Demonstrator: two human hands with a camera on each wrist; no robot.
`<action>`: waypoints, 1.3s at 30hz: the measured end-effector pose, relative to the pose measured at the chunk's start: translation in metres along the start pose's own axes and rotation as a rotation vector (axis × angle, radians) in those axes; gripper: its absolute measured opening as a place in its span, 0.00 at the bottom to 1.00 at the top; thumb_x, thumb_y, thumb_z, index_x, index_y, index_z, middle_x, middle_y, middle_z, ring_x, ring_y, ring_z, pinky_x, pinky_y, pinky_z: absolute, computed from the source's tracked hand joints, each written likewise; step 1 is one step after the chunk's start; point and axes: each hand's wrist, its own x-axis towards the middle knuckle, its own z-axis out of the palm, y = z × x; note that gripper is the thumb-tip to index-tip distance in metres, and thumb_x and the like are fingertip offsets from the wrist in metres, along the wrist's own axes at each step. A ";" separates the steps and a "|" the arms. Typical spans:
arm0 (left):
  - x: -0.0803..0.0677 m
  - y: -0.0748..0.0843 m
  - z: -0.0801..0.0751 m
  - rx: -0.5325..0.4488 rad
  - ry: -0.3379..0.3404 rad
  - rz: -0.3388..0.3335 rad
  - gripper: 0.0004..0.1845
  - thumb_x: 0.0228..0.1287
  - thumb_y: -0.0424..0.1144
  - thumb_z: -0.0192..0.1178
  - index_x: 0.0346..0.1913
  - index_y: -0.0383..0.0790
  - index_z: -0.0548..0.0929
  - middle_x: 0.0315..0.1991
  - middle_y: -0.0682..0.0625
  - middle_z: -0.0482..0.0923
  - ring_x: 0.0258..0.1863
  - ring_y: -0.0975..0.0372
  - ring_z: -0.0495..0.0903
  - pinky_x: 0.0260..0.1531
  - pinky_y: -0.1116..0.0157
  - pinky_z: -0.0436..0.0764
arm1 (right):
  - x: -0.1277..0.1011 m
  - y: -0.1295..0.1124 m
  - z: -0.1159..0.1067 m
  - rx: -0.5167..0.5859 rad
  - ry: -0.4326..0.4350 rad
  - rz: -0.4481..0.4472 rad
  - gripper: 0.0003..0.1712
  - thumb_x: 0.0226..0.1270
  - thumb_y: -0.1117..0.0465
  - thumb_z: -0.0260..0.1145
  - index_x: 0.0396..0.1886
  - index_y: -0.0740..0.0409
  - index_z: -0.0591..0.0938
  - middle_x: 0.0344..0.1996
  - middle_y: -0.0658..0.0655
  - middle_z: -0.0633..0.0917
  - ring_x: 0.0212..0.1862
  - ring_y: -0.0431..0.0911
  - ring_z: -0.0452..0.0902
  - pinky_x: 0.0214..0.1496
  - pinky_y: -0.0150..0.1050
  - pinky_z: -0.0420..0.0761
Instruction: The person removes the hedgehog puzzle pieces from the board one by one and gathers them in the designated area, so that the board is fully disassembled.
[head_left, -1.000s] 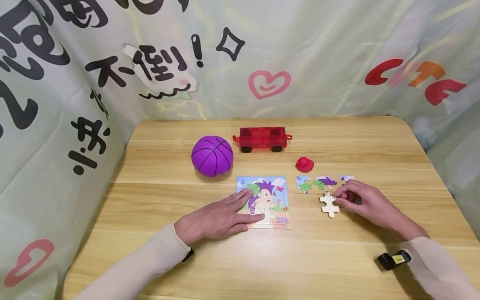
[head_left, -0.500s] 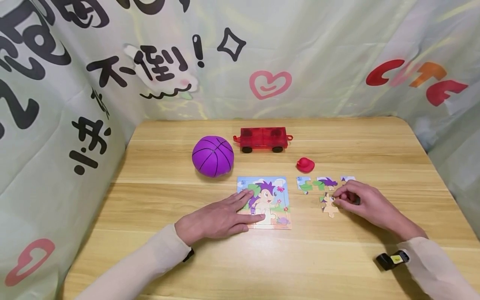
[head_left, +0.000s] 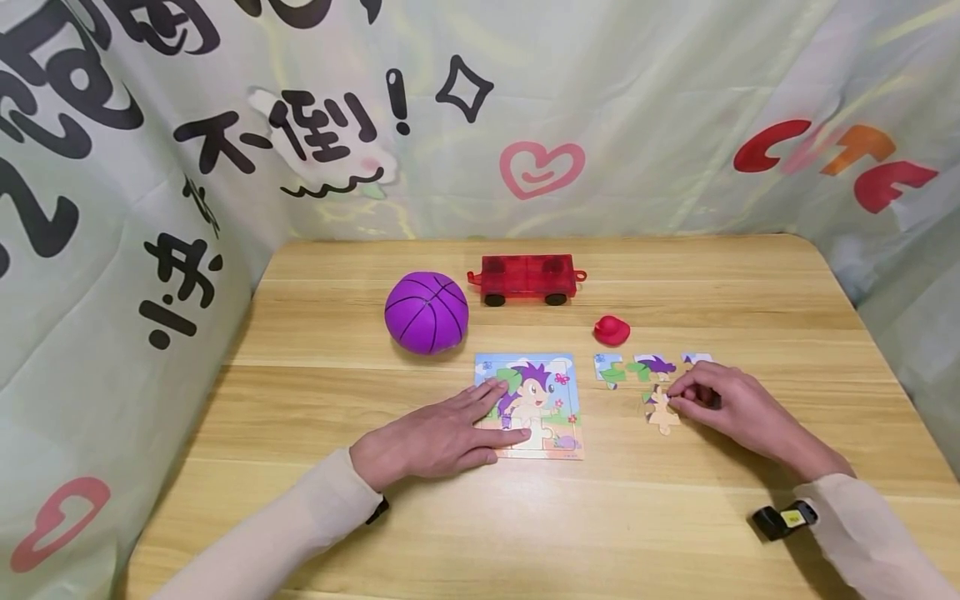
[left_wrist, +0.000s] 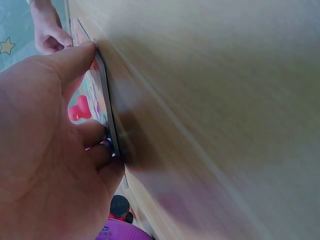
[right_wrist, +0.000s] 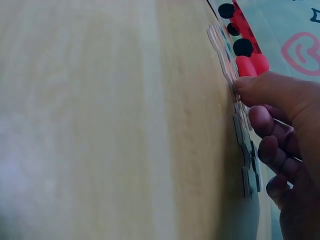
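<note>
My left hand (head_left: pixel 480 417) lies flat, fingers straight, on the lower left of a square hedgehog puzzle board (head_left: pixel 543 379). In the left wrist view the left hand (left_wrist: pixel 75 100) presses the board's edge (left_wrist: pixel 107 117). To the right, my right hand (head_left: pixel 678 400) pinches the right edge of a loose puzzle piece (head_left: pixel 660 412), which lies picture side up on the table. The right wrist view shows the thumb (right_wrist: pixel 260 87) on that piece's edge (right_wrist: pixel 239 112). Three more loose pieces (head_left: pixel 654 364) lie in a row just behind it.
A small red duck (head_left: pixel 611 330) sits behind the loose pieces. Farther back stand a purple ball (head_left: pixel 426 312) and a red toy cart (head_left: pixel 528 277). The wooden table (head_left: pixel 675 517) is walled by printed fabric on three sides.
The right hand has turned the loose piece over from its pale blank back to its picture side. The left hand has stayed still on the board.
</note>
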 end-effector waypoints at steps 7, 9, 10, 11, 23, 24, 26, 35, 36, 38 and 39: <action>0.000 0.000 0.001 0.001 -0.001 -0.001 0.28 0.90 0.55 0.48 0.85 0.73 0.62 0.91 0.38 0.41 0.91 0.48 0.40 0.89 0.51 0.53 | 0.000 0.002 -0.005 -0.009 0.010 0.018 0.14 0.66 0.68 0.80 0.43 0.44 0.90 0.32 0.38 0.81 0.34 0.31 0.70 0.34 0.26 0.70; 0.000 0.000 0.001 0.001 -0.002 -0.002 0.28 0.90 0.55 0.48 0.85 0.73 0.62 0.91 0.38 0.41 0.91 0.48 0.40 0.89 0.51 0.53 | 0.001 0.001 -0.006 -0.007 -0.003 0.027 0.13 0.66 0.67 0.81 0.43 0.45 0.90 0.32 0.39 0.81 0.34 0.32 0.71 0.33 0.26 0.71; 0.000 0.000 0.002 0.002 -0.002 -0.001 0.28 0.90 0.55 0.48 0.85 0.73 0.62 0.91 0.38 0.41 0.91 0.48 0.40 0.89 0.51 0.53 | 0.001 0.001 -0.006 -0.007 -0.010 0.031 0.13 0.66 0.67 0.81 0.42 0.45 0.90 0.32 0.39 0.81 0.34 0.32 0.71 0.33 0.27 0.71; 0.000 0.000 0.002 0.002 -0.002 -0.001 0.28 0.90 0.55 0.48 0.85 0.73 0.62 0.91 0.39 0.40 0.91 0.48 0.40 0.89 0.52 0.53 | 0.001 0.001 -0.005 -0.007 -0.015 0.034 0.13 0.65 0.66 0.81 0.42 0.45 0.90 0.31 0.39 0.80 0.34 0.32 0.71 0.33 0.27 0.72; -0.001 0.001 0.001 0.003 0.012 0.011 0.28 0.90 0.54 0.47 0.85 0.70 0.63 0.90 0.38 0.40 0.91 0.47 0.40 0.89 0.52 0.52 | 0.000 0.002 -0.004 -0.034 -0.001 0.006 0.14 0.63 0.67 0.83 0.39 0.43 0.90 0.30 0.37 0.81 0.33 0.29 0.71 0.34 0.26 0.73; -0.001 0.000 0.001 0.002 0.012 0.010 0.28 0.90 0.54 0.47 0.85 0.70 0.63 0.91 0.38 0.41 0.91 0.47 0.40 0.89 0.52 0.52 | 0.000 0.002 -0.004 -0.036 0.001 0.004 0.14 0.63 0.67 0.83 0.39 0.43 0.90 0.30 0.37 0.81 0.33 0.29 0.71 0.34 0.26 0.73; -0.001 0.000 0.001 0.000 0.011 0.009 0.28 0.90 0.54 0.47 0.85 0.70 0.63 0.91 0.38 0.40 0.91 0.47 0.40 0.89 0.52 0.52 | -0.001 0.002 -0.004 -0.036 0.002 0.003 0.14 0.62 0.67 0.83 0.39 0.43 0.90 0.30 0.37 0.81 0.33 0.29 0.71 0.34 0.26 0.72; -0.001 -0.001 0.001 0.000 0.006 0.000 0.28 0.90 0.55 0.47 0.85 0.71 0.62 0.91 0.39 0.40 0.91 0.48 0.40 0.89 0.52 0.52 | 0.000 0.003 -0.004 -0.033 0.001 0.023 0.13 0.63 0.66 0.82 0.40 0.44 0.90 0.31 0.38 0.81 0.34 0.30 0.71 0.34 0.27 0.72; -0.001 -0.001 0.000 0.001 0.006 0.000 0.28 0.90 0.55 0.47 0.86 0.71 0.62 0.91 0.39 0.40 0.91 0.48 0.40 0.89 0.52 0.52 | 0.000 0.003 -0.004 -0.031 0.004 0.026 0.13 0.63 0.66 0.83 0.40 0.44 0.90 0.31 0.38 0.81 0.34 0.30 0.71 0.34 0.27 0.72; -0.001 -0.001 0.000 0.002 0.005 0.001 0.28 0.90 0.55 0.47 0.86 0.71 0.62 0.91 0.38 0.40 0.91 0.48 0.40 0.89 0.52 0.52 | 0.000 0.003 -0.004 -0.031 0.011 0.032 0.13 0.63 0.66 0.83 0.40 0.43 0.90 0.30 0.38 0.81 0.34 0.31 0.70 0.34 0.27 0.71; -0.001 0.000 0.000 0.002 0.005 0.001 0.28 0.90 0.55 0.47 0.86 0.71 0.62 0.91 0.38 0.40 0.91 0.48 0.40 0.89 0.52 0.52 | 0.001 0.002 -0.004 -0.032 0.014 0.034 0.13 0.64 0.65 0.83 0.40 0.43 0.90 0.30 0.38 0.81 0.34 0.31 0.70 0.34 0.27 0.70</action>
